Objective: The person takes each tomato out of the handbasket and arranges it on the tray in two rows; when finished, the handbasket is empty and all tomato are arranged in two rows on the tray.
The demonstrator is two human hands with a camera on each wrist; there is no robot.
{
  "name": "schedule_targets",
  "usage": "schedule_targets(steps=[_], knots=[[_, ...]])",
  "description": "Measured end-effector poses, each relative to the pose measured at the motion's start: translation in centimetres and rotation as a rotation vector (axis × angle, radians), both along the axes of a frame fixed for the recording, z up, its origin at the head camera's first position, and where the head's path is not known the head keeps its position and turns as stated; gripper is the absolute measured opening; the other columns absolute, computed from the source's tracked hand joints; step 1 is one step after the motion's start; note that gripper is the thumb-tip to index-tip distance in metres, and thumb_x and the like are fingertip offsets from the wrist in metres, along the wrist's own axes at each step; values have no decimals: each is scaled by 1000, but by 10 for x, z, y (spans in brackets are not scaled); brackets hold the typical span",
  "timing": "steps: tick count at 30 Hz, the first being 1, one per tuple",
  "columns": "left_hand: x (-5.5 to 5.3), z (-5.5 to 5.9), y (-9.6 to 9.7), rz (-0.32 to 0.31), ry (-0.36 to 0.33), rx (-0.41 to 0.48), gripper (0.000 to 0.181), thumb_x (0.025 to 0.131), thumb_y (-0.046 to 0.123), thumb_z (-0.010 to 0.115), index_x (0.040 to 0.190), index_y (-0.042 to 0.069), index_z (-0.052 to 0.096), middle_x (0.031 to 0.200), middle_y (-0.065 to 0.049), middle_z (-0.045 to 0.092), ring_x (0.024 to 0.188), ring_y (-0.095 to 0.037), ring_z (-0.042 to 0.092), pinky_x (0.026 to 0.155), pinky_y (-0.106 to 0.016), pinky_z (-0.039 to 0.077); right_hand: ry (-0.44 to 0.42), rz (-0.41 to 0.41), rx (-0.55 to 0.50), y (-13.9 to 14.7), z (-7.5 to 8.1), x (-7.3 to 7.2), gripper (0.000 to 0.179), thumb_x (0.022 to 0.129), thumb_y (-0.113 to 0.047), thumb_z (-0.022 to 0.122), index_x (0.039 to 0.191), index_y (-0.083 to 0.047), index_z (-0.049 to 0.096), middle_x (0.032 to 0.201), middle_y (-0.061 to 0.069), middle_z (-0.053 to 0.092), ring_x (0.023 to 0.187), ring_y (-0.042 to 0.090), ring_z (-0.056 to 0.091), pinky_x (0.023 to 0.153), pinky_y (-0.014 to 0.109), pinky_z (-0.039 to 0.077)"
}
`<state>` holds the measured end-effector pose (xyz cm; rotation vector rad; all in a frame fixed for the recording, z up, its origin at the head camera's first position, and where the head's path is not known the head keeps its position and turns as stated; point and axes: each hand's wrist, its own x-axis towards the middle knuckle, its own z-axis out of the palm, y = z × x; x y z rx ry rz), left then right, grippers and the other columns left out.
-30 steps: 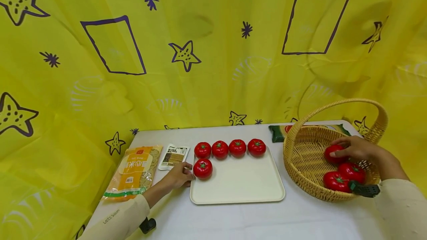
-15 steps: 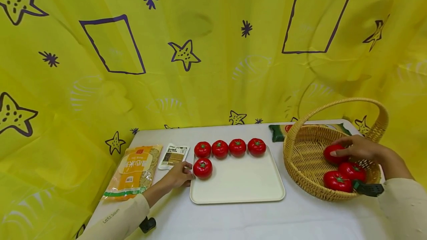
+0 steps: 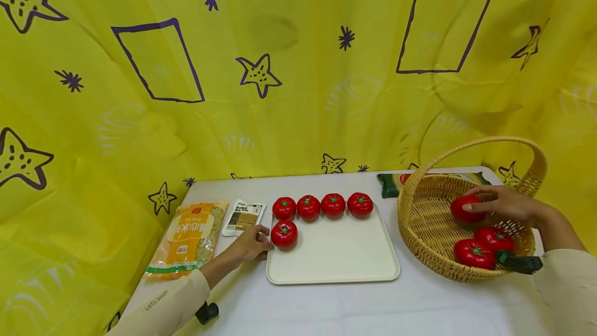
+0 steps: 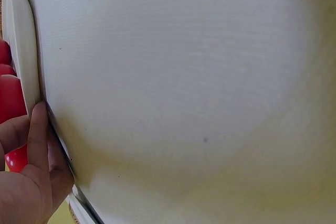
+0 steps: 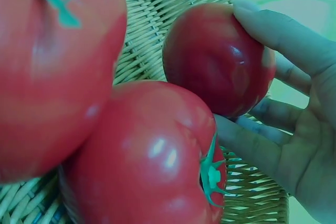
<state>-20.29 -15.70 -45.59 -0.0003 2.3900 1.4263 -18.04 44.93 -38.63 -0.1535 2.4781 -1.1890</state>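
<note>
My right hand (image 3: pixel 510 204) grips a red tomato (image 3: pixel 466 208) inside the wicker basket (image 3: pixel 422 222). In the right wrist view thumb and fingers curve round this tomato (image 5: pixel 215 59), above the woven wall. Two more tomatoes, one nearer (image 3: pixel 474 254) and one behind it (image 3: pixel 494 239), lie below in the basket. At the tray's left edge my left hand (image 3: pixel 252 244) holds the rim of the cream tray (image 3: pixel 340 253); the left wrist view shows fingers on both sides of that rim (image 4: pixel 31 61). On the tray, several tomatoes form a back row (image 3: pixel 333 206), with one tomato (image 3: pixel 284 235) in front at left.
A noodle-like bag (image 3: pixel 188 237) and a small white-and-brown packet (image 3: pixel 242 218) lie left of the tray. A green packet (image 3: pixel 389 185) lies behind the basket, whose tall handle (image 3: pixel 485 141) arches over it. A yellow curtain (image 3: pixel 298 118) hangs behind the table.
The tomato in my right hand has risen slightly from the two tomatoes below it. My left hand stays at the tray's edge.
</note>
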Motion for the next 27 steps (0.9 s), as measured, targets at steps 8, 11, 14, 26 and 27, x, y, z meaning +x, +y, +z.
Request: schedule_targets(steps=[8,11,14,26,27], knots=[[1,3,1,-14,8,-13,35,85,-6,69,118,-8,55,85,-10,57,68,-17,60,63,-30,63,-3,0,-39,4,1,-2,40,103,-22,56,132,4,49,117,20,65,93,29,70,77,40,63],[1,3,2,-12,5,-17,36,85,-6,69,118,-8,55,85,-10,56,68,-17,60,63,-30,63,-7,7,-63,5,3,-2,31,103,-22,55,127,-2,53,116,18,65,95,28,70,79,41,63],[1,3,2,-11,2,-20,35,85,-6,70,117,-7,55,85,-10,56,68,-17,60,63,-30,63,-15,12,-80,5,5,-1,26,104,-22,55,124,-6,56,115,15,64,97,27,70,81,40,63],[0,2,0,-12,5,-19,36,85,-5,70,117,-8,55,85,-10,56,69,-17,60,63,-30,63,8,6,-108,4,6,-1,18,105,-19,53,121,-11,54,116,4,59,98,27,71,83,42,63],[-1,2,-1,-11,3,-18,36,85,-5,70,118,-8,55,85,-10,56,69,-17,60,63,-30,63,11,1,-110,3,7,-1,18,105,-19,53,121,-11,53,116,3,58,98,26,70,83,43,63]])
